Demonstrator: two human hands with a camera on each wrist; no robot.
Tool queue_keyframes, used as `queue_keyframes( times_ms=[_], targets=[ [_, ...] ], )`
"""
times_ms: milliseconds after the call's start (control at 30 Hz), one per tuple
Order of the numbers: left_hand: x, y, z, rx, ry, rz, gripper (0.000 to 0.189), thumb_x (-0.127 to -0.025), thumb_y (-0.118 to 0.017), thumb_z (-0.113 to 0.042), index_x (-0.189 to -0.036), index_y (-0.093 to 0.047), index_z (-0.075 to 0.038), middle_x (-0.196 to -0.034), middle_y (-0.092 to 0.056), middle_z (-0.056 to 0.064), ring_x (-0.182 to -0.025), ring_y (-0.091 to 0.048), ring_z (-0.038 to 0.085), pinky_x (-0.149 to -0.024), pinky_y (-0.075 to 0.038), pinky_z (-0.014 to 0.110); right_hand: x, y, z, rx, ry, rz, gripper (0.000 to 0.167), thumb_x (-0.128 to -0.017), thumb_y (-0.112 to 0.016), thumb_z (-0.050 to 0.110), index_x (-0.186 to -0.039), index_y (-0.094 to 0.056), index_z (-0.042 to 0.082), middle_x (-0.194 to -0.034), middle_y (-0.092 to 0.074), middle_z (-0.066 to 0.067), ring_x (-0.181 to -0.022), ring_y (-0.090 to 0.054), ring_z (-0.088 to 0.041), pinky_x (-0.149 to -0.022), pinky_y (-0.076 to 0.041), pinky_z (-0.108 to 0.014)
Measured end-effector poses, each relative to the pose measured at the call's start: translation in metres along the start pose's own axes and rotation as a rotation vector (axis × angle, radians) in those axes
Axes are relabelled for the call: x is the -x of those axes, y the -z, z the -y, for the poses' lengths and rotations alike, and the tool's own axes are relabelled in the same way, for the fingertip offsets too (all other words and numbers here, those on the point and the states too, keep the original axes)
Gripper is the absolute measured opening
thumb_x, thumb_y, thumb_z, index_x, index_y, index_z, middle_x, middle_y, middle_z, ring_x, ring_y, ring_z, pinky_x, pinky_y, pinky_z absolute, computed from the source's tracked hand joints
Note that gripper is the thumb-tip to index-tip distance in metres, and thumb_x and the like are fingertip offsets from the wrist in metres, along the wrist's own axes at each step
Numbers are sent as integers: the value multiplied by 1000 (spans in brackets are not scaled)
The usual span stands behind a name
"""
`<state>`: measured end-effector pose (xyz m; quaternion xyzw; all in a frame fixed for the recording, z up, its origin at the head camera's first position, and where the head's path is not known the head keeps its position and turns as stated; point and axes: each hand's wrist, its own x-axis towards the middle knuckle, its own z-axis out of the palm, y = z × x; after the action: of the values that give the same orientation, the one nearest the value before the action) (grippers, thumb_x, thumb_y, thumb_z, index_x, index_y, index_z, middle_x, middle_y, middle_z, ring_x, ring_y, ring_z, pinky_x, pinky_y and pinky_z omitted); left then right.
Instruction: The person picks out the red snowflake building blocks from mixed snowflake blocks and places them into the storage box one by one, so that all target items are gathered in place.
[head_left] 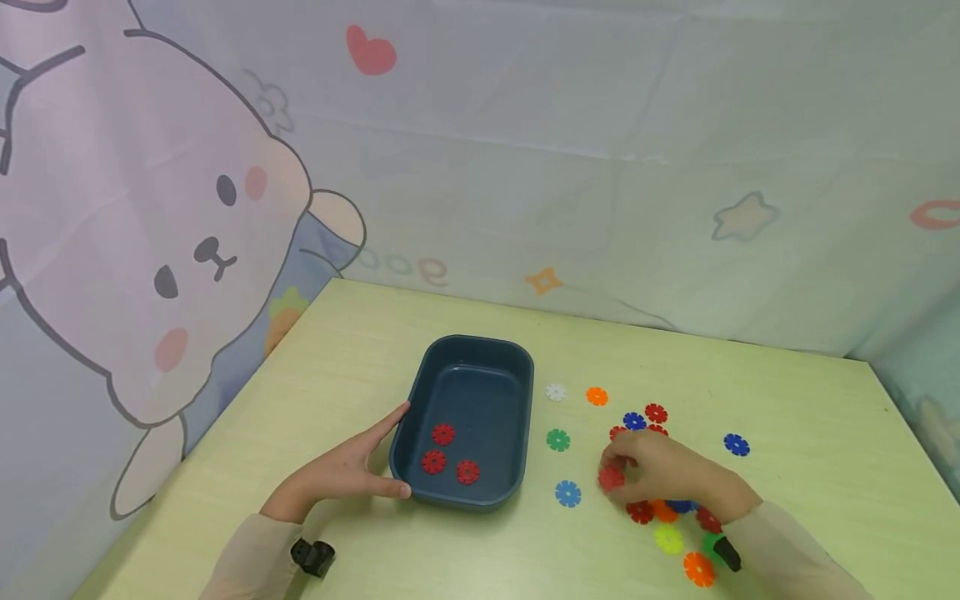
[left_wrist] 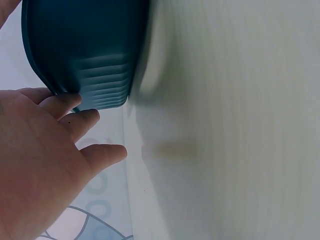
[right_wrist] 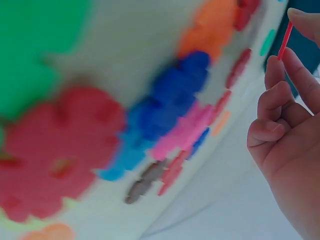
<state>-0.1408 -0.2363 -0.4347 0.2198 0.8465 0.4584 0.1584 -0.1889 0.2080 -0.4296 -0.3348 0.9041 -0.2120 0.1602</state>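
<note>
A dark blue rectangular box (head_left: 483, 400) stands on the table with three red notched plastic discs (head_left: 433, 462) lying flat in its near half. My left hand (head_left: 339, 472) rests against the box's left side, fingers and thumb spread and straight. In the left wrist view its fingertips (left_wrist: 67, 101) touch the box's rim. To the right of the box, my right hand (head_left: 667, 471) pinches a red snowflake disc (head_left: 611, 477) between thumb and fingers. That disc shows edge-on in the right wrist view, while the other fingers curl in. Below this hand lies a pile of mixed-colour discs (head_left: 640, 512), partly hidden by it.
Between box and pile lie a white disc (head_left: 555, 392), a green disc (head_left: 558, 440) and a light blue disc (head_left: 567, 494). An orange disc (head_left: 597, 396) lies farther back. One dark blue disc (head_left: 737, 444) sits apart at the right. A printed cloth (head_left: 525, 167) hangs behind the table.
</note>
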Motion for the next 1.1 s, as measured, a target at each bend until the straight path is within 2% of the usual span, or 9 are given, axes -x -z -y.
queue_keyframes(
  times_ms=[100, 300, 433, 567, 767, 1100],
  targets=[
    [-1, 0, 1, 14, 10, 4, 110, -79, -81, -29, -157, -4, -12, -161, -7, 17, -146, -8, 40, -110, -18, 64, -2, 7, 4, 14, 12, -21, 23, -78, -78, 25, -98, -69, 18, -85, -55, 12, -79, -51, -11, -65, -48, -21],
    [-2, 1, 1, 24, 24, 2, 111, -78, -81, -31, -157, -4, -12, -161, -6, 14, -147, -7, 37, -111, -17, 62, -12, 26, 18, 16, 112, -83, 18, -82, -75, 22, -99, -69, 18, -91, -58, 12, -79, -56, -17, -68, -51, -25],
    [-2, 1, 1, 26, 25, 0, 112, -78, -81, -31, -157, -4, -12, -161, -6, 15, -147, -7, 37, -111, -17, 63, -22, 38, 31, 18, 175, -103, 17, -83, -75, 21, -99, -68, 20, -93, -59, 12, -78, -56, -17, -65, -50, -23],
    [-1, 0, 1, 33, 23, 1, 111, -78, -81, -30, -157, -4, -13, -161, -5, 14, -147, -6, 37, -111, -17, 63, -34, 46, 45, 52, 245, -119, 18, -82, -75, 19, -99, -69, 19, -94, -60, 12, -81, -54, -13, -68, -49, -25],
    [-2, -1, 1, 24, 23, 1, 111, -79, -81, -30, -157, -4, -12, -161, -6, 16, -146, -7, 38, -111, -16, 64, -53, 51, 65, 76, 267, -104, 22, -82, -75, 22, -103, -68, 19, -97, -59, 13, -84, -53, -8, -74, -50, -27],
    [-1, 0, 1, 5, 16, 4, 110, -79, -81, -29, -156, -5, -11, -161, -7, 17, -146, -9, 39, -110, -18, 63, -85, 45, 86, 62, 370, -85, 22, -82, -74, 18, -103, -69, 12, -98, -62, 6, -88, -58, -14, -76, -51, -27]
  ],
)
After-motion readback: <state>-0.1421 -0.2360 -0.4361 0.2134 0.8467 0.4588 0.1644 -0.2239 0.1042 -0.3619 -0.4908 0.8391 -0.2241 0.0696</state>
